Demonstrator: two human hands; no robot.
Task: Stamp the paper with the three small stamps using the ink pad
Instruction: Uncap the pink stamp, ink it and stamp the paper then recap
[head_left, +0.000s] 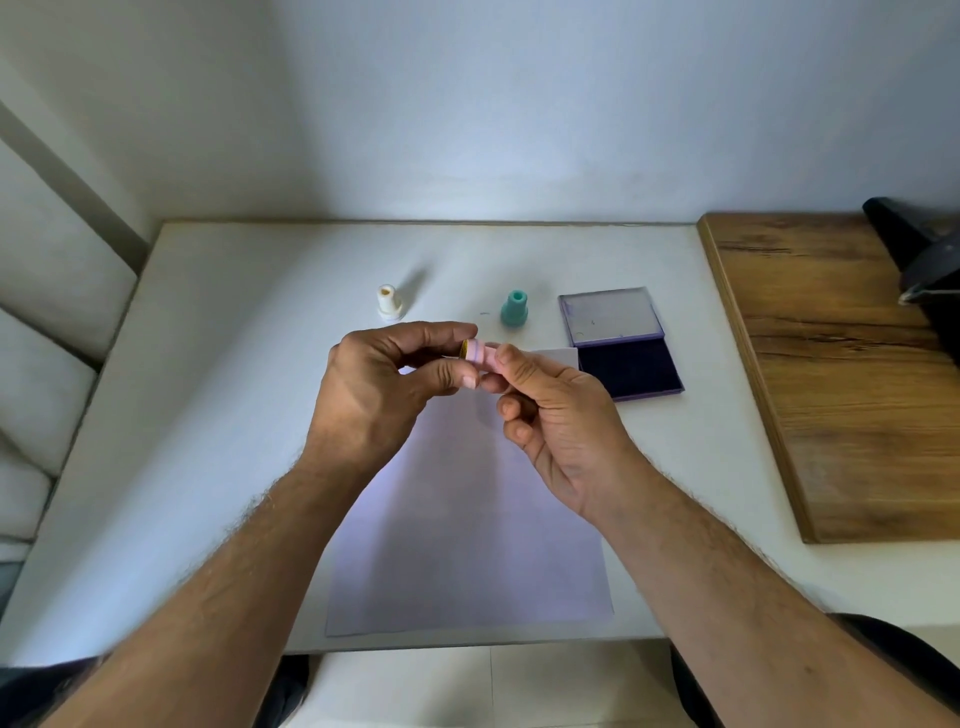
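A small pink stamp (478, 354) lies sideways in the air above the white paper (467, 545). My right hand (550, 415) pinches its body. My left hand (384, 384) pinches its yellow-rimmed end with thumb and forefinger. A white stamp (389, 301) and a teal stamp (515, 308) stand upright on the table beyond my hands. The ink pad (628, 366) lies open at the right, its dark pad toward me and its lid (608, 314) folded back.
The white table (208, 415) meets a wall at the back. A wooden board (841, 374) lies along the right side, with a dark object (919, 260) on its far corner. Cushions (41, 364) are on the left.
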